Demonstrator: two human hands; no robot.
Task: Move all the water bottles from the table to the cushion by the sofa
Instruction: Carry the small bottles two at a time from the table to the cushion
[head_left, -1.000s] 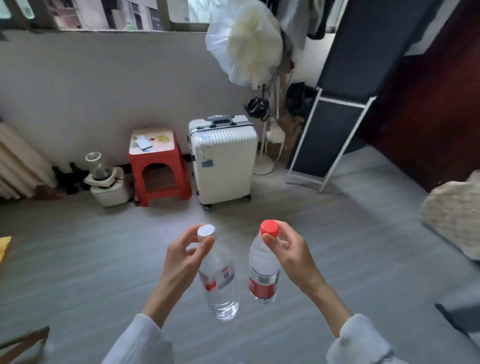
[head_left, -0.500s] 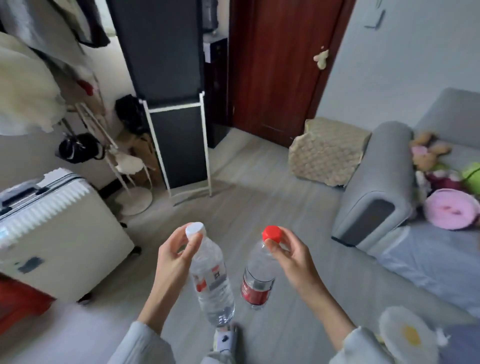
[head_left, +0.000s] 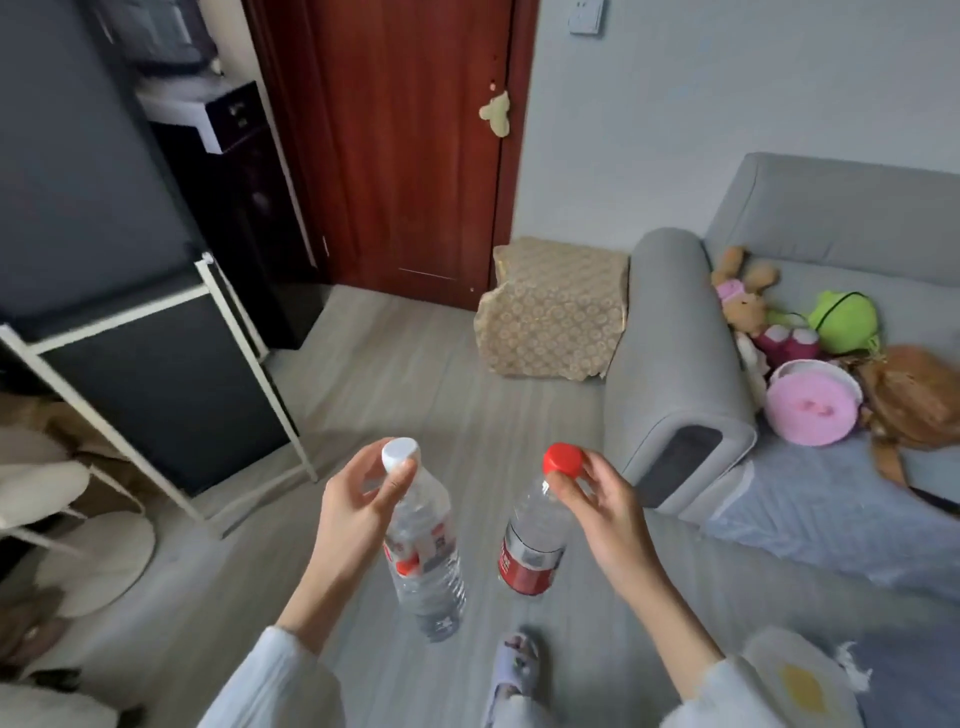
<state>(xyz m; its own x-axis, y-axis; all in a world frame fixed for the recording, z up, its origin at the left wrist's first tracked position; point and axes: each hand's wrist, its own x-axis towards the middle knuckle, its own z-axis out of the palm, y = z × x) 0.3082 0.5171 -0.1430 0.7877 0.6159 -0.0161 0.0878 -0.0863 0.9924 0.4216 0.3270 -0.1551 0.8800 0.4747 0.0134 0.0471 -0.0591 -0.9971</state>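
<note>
We see a red-brown door (head_left: 410, 156) at the back, a black panel w/ white frame (head_left: 156, 384) on the left, and soft toys (head_left: 748, 306) plus a pink round plush (head_left: 810, 410) piled on the seat. Slippered foot (head_left: 511, 670) at bottom, grey wood floor (head_left: 395, 384).

We stood in a lived-in home sitting room: a grey sofa (head_left: 680, 364) heaped with plush toys (head_left: 748, 306), a patterned cushion (head_left: 550, 306) beside its arm, a red-brown wooden door (head_left: 405, 145), and grey plank flooring (head_left: 415, 374).

Two bottles hang lower centre, one (head_left: 423, 551) left of the other (head_left: 532, 545); sofa (head_left: 675, 364) right, cushion (head_left: 550, 306) beside it, centre.
</note>
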